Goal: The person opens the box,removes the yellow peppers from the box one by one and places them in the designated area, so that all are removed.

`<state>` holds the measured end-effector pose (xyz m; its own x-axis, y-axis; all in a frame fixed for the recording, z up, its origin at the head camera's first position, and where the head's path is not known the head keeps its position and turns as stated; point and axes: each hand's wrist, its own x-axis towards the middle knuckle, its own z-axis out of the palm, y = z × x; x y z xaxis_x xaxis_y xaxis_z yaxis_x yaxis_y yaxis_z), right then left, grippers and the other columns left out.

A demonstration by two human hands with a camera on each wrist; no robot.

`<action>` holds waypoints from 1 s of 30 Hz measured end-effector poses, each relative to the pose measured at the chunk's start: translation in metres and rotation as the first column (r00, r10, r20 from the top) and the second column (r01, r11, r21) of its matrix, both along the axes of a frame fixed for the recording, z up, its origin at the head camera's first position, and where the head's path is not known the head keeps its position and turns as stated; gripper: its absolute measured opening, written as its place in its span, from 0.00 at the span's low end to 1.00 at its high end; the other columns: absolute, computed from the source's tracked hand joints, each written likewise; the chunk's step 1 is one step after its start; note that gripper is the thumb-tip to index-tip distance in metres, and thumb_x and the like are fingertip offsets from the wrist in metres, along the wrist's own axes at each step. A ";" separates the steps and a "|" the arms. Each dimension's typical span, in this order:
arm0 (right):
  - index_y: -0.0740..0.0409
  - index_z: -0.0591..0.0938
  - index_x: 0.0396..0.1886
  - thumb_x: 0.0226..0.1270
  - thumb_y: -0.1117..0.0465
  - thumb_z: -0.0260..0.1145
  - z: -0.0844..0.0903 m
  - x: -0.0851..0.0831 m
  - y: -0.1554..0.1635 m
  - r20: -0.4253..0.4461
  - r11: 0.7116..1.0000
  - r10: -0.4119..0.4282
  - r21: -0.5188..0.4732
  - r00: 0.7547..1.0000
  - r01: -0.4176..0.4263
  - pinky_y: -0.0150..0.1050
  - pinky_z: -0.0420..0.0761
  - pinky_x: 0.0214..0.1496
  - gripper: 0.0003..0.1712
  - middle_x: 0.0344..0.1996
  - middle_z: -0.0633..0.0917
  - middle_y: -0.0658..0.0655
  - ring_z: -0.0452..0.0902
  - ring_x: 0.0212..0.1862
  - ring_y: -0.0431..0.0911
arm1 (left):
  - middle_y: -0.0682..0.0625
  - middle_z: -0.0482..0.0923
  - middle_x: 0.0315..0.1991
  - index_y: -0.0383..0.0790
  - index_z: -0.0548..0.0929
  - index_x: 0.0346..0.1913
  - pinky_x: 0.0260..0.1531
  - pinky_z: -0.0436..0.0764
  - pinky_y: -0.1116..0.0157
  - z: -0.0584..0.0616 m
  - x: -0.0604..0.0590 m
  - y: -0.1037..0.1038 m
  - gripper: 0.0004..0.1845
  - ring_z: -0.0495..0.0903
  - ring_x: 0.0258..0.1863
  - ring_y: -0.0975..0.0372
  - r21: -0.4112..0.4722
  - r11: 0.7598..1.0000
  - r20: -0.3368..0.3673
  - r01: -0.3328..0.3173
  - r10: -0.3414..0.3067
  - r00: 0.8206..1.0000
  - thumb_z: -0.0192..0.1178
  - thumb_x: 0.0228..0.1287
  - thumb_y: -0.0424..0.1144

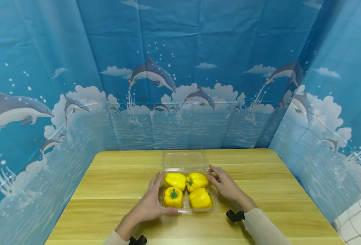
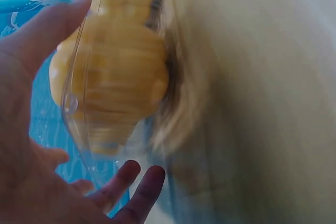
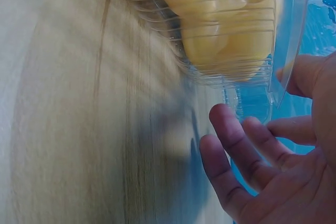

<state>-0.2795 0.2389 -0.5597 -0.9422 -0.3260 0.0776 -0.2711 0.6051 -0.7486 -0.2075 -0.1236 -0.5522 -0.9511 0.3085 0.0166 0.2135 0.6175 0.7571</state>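
From the head view, a clear plastic clamshell box (image 1: 185, 190) sits near the middle of the wooden table (image 1: 113, 190), its lid (image 1: 185, 161) thrown open and lying flat on the far side. Four yellow bell peppers (image 1: 185, 190) fill it two by two — the near-left one shows its green stem upward. The left hand (image 1: 151, 200) lies along the box's left wall, fingers stretched and relaxed, thumb running across the near edge; nothing is curled round anything. The right hand (image 1: 224, 185) lies at the right wall, fingers spread loosely, fingertips up by the hinge corner.

The left wrist view shows what the head view cannot: a pepper (image 2: 113, 77) seen through the ribbed transparent wall (image 2: 79, 124), with the thumb (image 2: 47, 30) laid against the plastic and the other fingertips (image 2: 134, 182) open below it. The rest of that picture is motion-blurred.

The right wrist view looks along the table's grain (image 3: 79, 103) at the box's ribbed side (image 3: 231, 51) — yellow behind it, a bit of green at the top. The fingers (image 3: 236, 145) there hang open just beside the wall; whether they touch it I cannot tell. A blue dolphin-print backdrop (image 1: 180, 68) surrounds the table.
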 end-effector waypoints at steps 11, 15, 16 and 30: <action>0.68 0.66 0.92 0.99 0.56 0.58 0.004 0.006 -0.004 -0.071 1.000 -0.016 0.010 0.997 0.017 0.59 0.91 0.73 0.35 0.87 0.66 0.74 0.84 0.75 0.65 | 0.42 0.33 1.00 0.47 0.44 0.99 0.82 0.75 0.27 0.006 -0.010 -0.007 0.80 0.58 0.94 0.31 -0.085 0.991 -0.026 0.100 -0.102 0.994 0.87 0.59 0.69; 0.68 0.67 0.92 0.98 0.58 0.60 0.006 0.008 -0.004 -0.090 1.000 -0.018 0.016 0.996 0.019 0.58 0.91 0.73 0.34 0.87 0.65 0.73 0.82 0.78 0.68 | 0.42 0.33 1.00 0.45 0.44 0.99 0.82 0.76 0.28 0.006 -0.011 -0.007 0.79 0.59 0.94 0.32 -0.088 0.990 -0.018 0.111 -0.113 0.993 0.86 0.60 0.70; 0.68 0.68 0.92 0.97 0.58 0.61 0.006 0.009 -0.004 -0.096 1.000 -0.017 0.024 0.995 0.019 0.59 0.91 0.73 0.34 0.87 0.65 0.73 0.81 0.78 0.68 | 0.42 0.33 1.00 0.45 0.44 0.99 0.82 0.76 0.28 0.005 -0.011 -0.007 0.79 0.59 0.93 0.32 -0.088 0.990 -0.015 0.112 -0.114 0.993 0.86 0.60 0.70; 0.61 0.75 0.89 0.93 0.61 0.67 0.017 0.020 -0.006 -0.251 0.987 0.021 0.159 0.968 0.020 0.66 0.83 0.81 0.32 0.84 0.74 0.67 0.77 0.82 0.65 | 0.40 0.31 1.00 0.43 0.41 0.99 0.82 0.76 0.28 0.004 -0.010 -0.006 0.80 0.60 0.93 0.30 -0.051 0.993 0.008 0.109 -0.109 0.994 0.87 0.60 0.67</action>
